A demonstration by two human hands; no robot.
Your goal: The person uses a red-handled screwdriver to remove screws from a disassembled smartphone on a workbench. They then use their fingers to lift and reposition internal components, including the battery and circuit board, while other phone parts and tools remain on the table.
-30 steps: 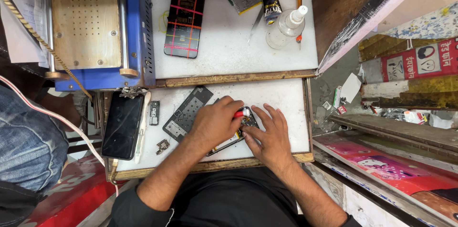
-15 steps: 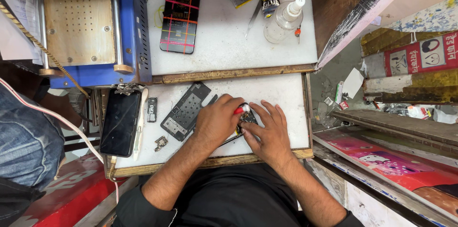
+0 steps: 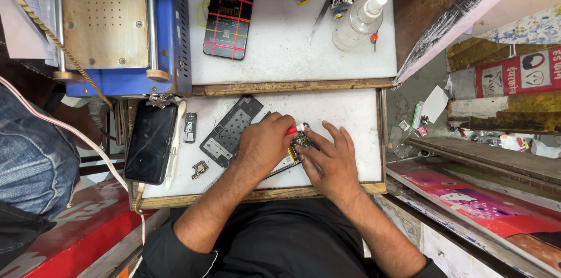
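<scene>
My left hand (image 3: 264, 143) is closed around a small tool with a red handle (image 3: 294, 129), its tip down on an opened phone (image 3: 299, 148) lying on the white lower work surface (image 3: 345, 114). My right hand (image 3: 330, 158) rests flat on that phone with fingers spread, pressing it down. Most of the phone is hidden under both hands. A dark phone frame plate (image 3: 230, 131) lies just left of my left hand.
A black phone (image 3: 151, 142), a small circuit board (image 3: 190, 127) and a tiny part (image 3: 200, 169) lie at the left. On the upper shelf are a phone with red grid lines (image 3: 229, 12), a clear bottle (image 3: 356, 21) and a blue machine (image 3: 120, 27).
Both hands stay on the opened phone with almost no movement. The view has shifted slightly, so the bench sits a little lower in the picture.
</scene>
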